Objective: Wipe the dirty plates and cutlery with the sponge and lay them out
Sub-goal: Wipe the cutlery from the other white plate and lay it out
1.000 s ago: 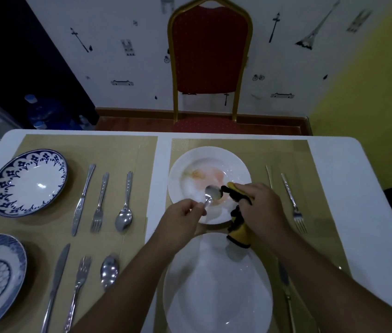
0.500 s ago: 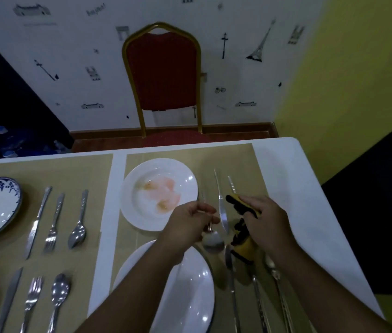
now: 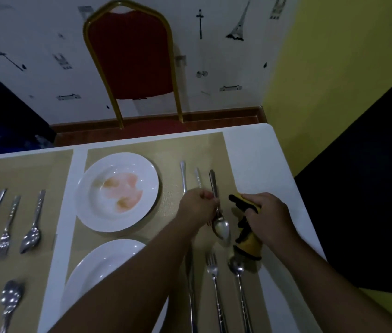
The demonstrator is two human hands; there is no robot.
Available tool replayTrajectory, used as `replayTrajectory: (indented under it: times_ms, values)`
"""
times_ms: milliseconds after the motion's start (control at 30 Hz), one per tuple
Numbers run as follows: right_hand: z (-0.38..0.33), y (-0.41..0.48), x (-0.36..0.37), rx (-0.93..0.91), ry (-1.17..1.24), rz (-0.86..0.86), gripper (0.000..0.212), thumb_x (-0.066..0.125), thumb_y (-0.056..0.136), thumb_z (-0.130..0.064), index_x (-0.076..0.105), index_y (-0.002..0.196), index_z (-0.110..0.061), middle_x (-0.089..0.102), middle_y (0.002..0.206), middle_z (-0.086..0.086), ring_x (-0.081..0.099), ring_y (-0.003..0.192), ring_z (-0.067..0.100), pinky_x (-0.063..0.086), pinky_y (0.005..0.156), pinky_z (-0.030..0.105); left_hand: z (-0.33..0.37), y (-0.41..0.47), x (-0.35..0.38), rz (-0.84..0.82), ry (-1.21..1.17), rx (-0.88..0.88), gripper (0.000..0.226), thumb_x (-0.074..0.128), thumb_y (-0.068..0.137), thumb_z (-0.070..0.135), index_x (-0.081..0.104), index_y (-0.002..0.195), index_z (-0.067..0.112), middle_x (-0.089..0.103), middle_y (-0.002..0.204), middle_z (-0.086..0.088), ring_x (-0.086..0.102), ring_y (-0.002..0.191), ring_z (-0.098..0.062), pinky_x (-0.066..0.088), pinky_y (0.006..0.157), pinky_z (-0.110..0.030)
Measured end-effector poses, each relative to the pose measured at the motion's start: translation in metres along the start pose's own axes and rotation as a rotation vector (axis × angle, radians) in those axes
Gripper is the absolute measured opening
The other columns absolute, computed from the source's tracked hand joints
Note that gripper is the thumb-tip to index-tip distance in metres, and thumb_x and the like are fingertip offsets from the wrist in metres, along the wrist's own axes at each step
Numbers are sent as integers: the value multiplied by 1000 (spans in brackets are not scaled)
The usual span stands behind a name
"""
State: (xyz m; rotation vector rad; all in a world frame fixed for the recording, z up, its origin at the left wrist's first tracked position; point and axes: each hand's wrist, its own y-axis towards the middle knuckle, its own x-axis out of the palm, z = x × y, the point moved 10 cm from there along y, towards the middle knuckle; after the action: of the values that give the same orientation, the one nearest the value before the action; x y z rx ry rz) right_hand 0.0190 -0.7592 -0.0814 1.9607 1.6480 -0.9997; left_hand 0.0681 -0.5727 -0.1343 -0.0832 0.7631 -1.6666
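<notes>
Head view shows the left hand [image 3: 197, 210] pinching the spoon [image 3: 221, 229] by its handle right of the stained plate [image 3: 98, 222], the right hand [image 3: 269, 217] gripping the sponge [image 3: 249, 246]; the spoon should probably be lowered flat, parallel to the fork [image 3: 198, 179].
</notes>
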Motion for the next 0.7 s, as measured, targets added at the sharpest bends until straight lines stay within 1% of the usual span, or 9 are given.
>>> replayTrajectory:
  times_ms: [100, 167, 233, 333, 400, 467, 533, 633, 700]
  values:
    - [3, 16, -3, -23, -26, -7, 40, 59, 83, -2, 67, 119, -17, 67, 112, 4, 60, 102, 19, 39, 82, 14, 15, 22, 14, 14, 115, 34, 7, 73, 87, 16, 74, 83, 10, 74, 83, -8, 73, 85, -25, 61, 82, -41]
    - [7, 25, -4, -27, -32, -7, 40, 58, 82, -2, 67, 118, -17, 67, 110, 4, 60, 103, 20, 37, 80, 9, 22, 34, 21, 38, 184, 68, 8, 74, 85, 18, 74, 81, 11, 74, 81, -6, 72, 83, -24, 61, 82, -43]
    - [12, 35, -4, -34, -39, 3, 41, 58, 81, -1, 68, 117, -17, 68, 108, 4, 60, 102, 20, 36, 78, 6, 26, 40, 24, 69, 269, 98, 10, 73, 84, 21, 73, 86, 12, 76, 88, -5, 72, 85, -23, 60, 83, -39]
    - [25, 44, 4, -30, -82, 10, 44, 57, 80, -2, 67, 119, -19, 66, 107, 3, 56, 105, 26, 46, 85, 23, 33, 34, 26, 108, 363, 181, 23, 69, 91, 23, 69, 107, 7, 75, 99, -10, 72, 89, -23, 60, 81, -39]
    - [32, 43, 14, -41, -118, 0, 48, 54, 81, 1, 64, 123, -19, 65, 110, 3, 50, 107, 27, 43, 88, 24, 39, 23, 32, 122, 474, 336, 26, 65, 93, 23, 67, 113, 7, 74, 103, -10, 70, 92, -22, 59, 84, -42]
    - [34, 37, 20, -66, -124, -3, 52, 51, 81, 6, 62, 125, -18, 63, 114, 2, 45, 108, 24, 40, 89, 25, 37, 9, 47, 82, 680, 495, 41, 63, 91, 30, 64, 127, 11, 70, 120, -8, 63, 110, -22, 52, 99, -42]
    - [33, 31, 23, -106, -142, 15, 52, 52, 79, 6, 62, 125, -17, 62, 117, 3, 44, 108, 24, 46, 87, 32, 29, -1, 61, 35, 809, 572, 55, 59, 92, 36, 53, 141, 13, 57, 142, -6, 49, 133, -26, 42, 110, -43]
    - [31, 29, 28, -130, -182, 18, 50, 56, 78, 4, 61, 124, -15, 61, 115, 5, 44, 106, 26, 50, 80, 38, 17, -6, 68, -13, 860, 544, 60, 50, 98, 39, 40, 152, 13, 38, 159, -5, 27, 150, -29, 29, 116, -44]
    - [29, 29, 30, -129, -184, 12, 50, 57, 77, 4, 62, 123, -14, 60, 111, 7, 45, 104, 27, 50, 79, 40, 15, -4, 67, -13, 851, 524, 60, 44, 101, 41, 37, 153, 14, 35, 161, -4, 23, 152, -28, 26, 118, -43]
